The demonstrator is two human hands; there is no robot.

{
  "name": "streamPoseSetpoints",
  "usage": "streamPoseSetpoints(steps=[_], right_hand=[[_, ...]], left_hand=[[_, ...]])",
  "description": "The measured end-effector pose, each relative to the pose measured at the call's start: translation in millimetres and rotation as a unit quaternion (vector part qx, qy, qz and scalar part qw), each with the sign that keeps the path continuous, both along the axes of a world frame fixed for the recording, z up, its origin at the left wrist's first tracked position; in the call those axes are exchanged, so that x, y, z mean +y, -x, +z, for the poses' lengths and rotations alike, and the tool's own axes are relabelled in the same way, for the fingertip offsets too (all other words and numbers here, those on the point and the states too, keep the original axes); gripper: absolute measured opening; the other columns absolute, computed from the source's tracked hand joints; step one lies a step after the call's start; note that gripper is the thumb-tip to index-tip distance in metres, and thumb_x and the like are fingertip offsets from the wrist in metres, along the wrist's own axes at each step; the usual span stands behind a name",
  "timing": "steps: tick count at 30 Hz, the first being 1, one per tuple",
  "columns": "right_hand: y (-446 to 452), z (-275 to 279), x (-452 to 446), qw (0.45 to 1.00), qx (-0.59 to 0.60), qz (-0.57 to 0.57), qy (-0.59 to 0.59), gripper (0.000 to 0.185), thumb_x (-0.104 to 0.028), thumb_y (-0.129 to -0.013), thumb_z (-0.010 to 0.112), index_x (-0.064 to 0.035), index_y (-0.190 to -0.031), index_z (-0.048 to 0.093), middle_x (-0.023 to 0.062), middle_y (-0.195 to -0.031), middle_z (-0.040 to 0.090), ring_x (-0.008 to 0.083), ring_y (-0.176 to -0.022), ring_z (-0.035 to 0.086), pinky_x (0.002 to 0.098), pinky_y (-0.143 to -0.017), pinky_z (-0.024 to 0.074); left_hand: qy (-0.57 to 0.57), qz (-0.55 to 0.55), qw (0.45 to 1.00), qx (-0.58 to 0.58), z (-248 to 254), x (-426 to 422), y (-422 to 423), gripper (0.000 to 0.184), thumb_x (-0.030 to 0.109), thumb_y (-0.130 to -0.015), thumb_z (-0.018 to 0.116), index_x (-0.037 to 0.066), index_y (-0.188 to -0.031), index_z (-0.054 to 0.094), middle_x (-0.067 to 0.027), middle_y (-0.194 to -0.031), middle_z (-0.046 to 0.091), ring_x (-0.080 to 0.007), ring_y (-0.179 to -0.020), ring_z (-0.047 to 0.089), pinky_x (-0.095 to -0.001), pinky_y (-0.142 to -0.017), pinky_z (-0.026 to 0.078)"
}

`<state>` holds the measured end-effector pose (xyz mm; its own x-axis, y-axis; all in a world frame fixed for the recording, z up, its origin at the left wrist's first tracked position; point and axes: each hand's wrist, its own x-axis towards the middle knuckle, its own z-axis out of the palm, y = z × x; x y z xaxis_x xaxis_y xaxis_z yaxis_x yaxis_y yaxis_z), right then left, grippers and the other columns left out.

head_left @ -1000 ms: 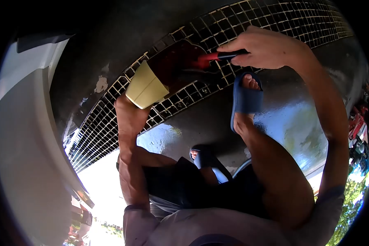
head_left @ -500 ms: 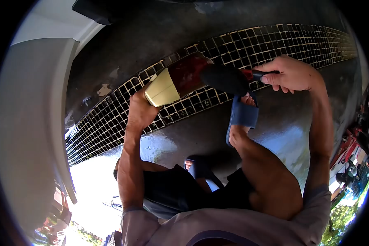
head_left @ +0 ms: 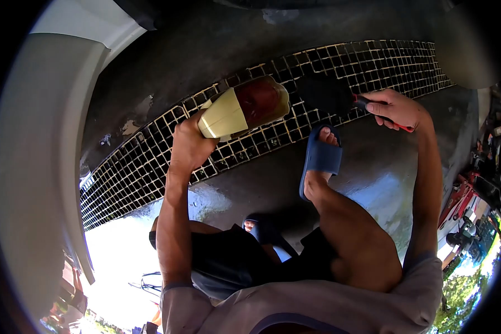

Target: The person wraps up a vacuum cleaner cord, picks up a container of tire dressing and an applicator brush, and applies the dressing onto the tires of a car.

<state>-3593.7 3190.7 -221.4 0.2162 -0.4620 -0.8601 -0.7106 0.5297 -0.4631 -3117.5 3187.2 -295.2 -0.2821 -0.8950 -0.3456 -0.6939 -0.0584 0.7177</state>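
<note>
In my left hand (head_left: 192, 146) is a cream and dark red part (head_left: 226, 118), perhaps a vehicle light. Its cream end is in my grip, and the red, shiny section points right over the floor grate. My fingers on its far side are hidden. My right hand (head_left: 398, 109) is closed around the red and black handle of a brush (head_left: 324, 93). The brush's broad black head points left, just apart from the part's red end, above the grate.
A metal floor grate (head_left: 217, 161) crosses the dark wet floor (head_left: 256, 192). My feet in blue slide sandals (head_left: 324, 158) are below it. A pale vehicle panel (head_left: 44, 150) stands at left. Red and dark items (head_left: 459, 203) lie at far right.
The brush has moved right, off the part's red section, and a gap now shows between them. My left hand keeps its grip on the part, nearly still.
</note>
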Motion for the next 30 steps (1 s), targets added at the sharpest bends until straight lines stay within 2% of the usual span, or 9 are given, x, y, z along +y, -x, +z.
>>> streamPoseSetpoints(steps=[4, 6, 9, 13, 18, 23, 26, 28, 30], right_hand=[[-45.7, 10.3, 10.0, 0.991, -0.006, 0.001, 0.135, 0.049, -0.028, -0.104, 0.064, -0.0129, -0.15, 0.059, 0.0069, -0.078, 0.069, 0.0169, -0.062, 0.064, 0.033, -0.059, 0.052], [-50.2, -18.7, 21.8, 0.917, -0.074, 0.127, 0.371, 0.052, -0.025, -0.097, 0.07, -0.0109, -0.147, 0.061, 0.0136, -0.088, 0.074, 0.0312, -0.074, 0.07, 0.0406, -0.072, 0.0548], [-65.7, 9.5, 33.4, 0.908, 0.1, 0.241, 0.329, 0.055, -0.027, -0.09, 0.077, -0.0259, -0.144, 0.065, 0.0165, -0.098, 0.069, 0.0374, -0.089, 0.069, 0.0456, -0.078, 0.0547], [-39.1, 22.0, 28.1, 0.959, -0.008, 0.171, 0.224, 0.054, -0.027, -0.092, 0.075, -0.0094, -0.142, 0.064, 0.0224, -0.119, 0.074, 0.0406, -0.106, 0.072, 0.0439, -0.091, 0.056], [-42.5, 12.4, 38.3, 0.955, -0.183, -0.123, 0.199, 0.05, -0.044, -0.107, 0.06, 0.0001, -0.13, 0.068, -0.0007, -0.074, 0.06, 0.0107, -0.066, 0.057, 0.0281, -0.061, 0.0452], [-84.3, 17.9, -4.4, 0.763, -0.412, -0.353, 0.352, 0.047, -0.034, -0.108, 0.06, -0.0005, -0.141, 0.053, 0.0006, -0.074, 0.056, 0.0104, -0.057, 0.057, 0.0273, -0.051, 0.0479], [-100.1, 66.6, -60.2, 0.689, -0.308, -0.357, 0.551, 0.054, -0.027, -0.108, 0.059, -0.0001, -0.153, 0.045, 0.0003, -0.07, 0.055, 0.0096, -0.048, 0.054, 0.0239, -0.042, 0.0432], [-113.3, 100.8, -92.7, 0.661, -0.237, -0.404, 0.586, 0.059, -0.023, -0.106, 0.064, -0.0115, -0.16, 0.043, -0.0015, -0.065, 0.055, 0.0056, -0.045, 0.048, 0.0218, -0.038, 0.0374], [-117.1, 84.0, -143.7, 0.562, -0.061, -0.357, 0.744, 0.067, -0.021, -0.1, 0.075, -0.0104, -0.159, 0.045, 0.0025, -0.074, 0.063, 0.0174, -0.06, 0.064, 0.0349, -0.05, 0.0535]], left_hand=[[-0.025, 0.001, 0.999, -0.03, 5.6, -4.5, 3.7, 0.033, 0.013, -0.085, 0.073, 0.005, -0.117, 0.074, -0.0241, -0.103, 0.076, -0.0403, -0.102, 0.074, -0.043, -0.088, 0.059], [-0.03, 0.007, 0.999, -0.035, 4.8, -2.4, 1.0, 0.033, 0.013, -0.086, 0.072, 0.005, -0.118, 0.073, -0.0243, -0.104, 0.075, -0.0406, -0.102, 0.074, -0.0434, -0.088, 0.059], [0.003, 0.001, 1.0, -0.008, -11.3, 3.8, -6.8, 0.04, 0.02, -0.087, 0.077, 0.006, -0.124, 0.072, -0.0262, -0.106, 0.075, -0.0421, -0.106, 0.073, -0.0443, -0.09, 0.059], [0.039, -0.015, 0.999, -0.008, -18.7, 3.0, -9.0, 0.044, 0.013, -0.078, 0.074, 0.007, -0.121, 0.072, -0.0265, -0.105, 0.074, -0.0439, -0.104, 0.071, -0.0472, -0.092, 0.059], [0.015, -0.015, 0.999, -0.026, -4.9, 1.7, -5.0, 0.045, 0.011, -0.076, 0.072, 0.009, -0.121, 0.073, -0.0256, -0.106, 0.074, -0.0445, -0.105, 0.071, -0.0482, -0.093, 0.058], [0.028, -0.022, 0.999, -0.02, -1.7, 4.7, -5.0, 0.041, 0.01, -0.079, 0.071, 0.007, -0.12, 0.073, -0.0239, -0.106, 0.075, -0.043, -0.102, 0.072, -0.0467, -0.09, 0.06], [0.034, -0.02, 0.999, 0.002, 3.6, 7.2, -3.3, 0.038, 0.011, -0.082, 0.074, 0.007, -0.12, 0.073, -0.0226, -0.104, 0.076, -0.0396, -0.101, 0.073, -0.0434, -0.087, 0.061], [0.038, -0.022, 0.999, 0.008, 2.4, 8.4, -2.8, 0.039, 0.012, -0.082, 0.075, 0.007, -0.121, 0.073, -0.0223, -0.104, 0.076, -0.0393, -0.101, 0.074, -0.0431, -0.087, 0.061], [0.039, -0.022, 0.999, -0.004, 4.1, 7.0, -1.8, 0.039, 0.013, -0.083, 0.075, 0.008, -0.121, 0.073, -0.0222, -0.105, 0.076, -0.0392, -0.101, 0.074, -0.043, -0.086, 0.06]])
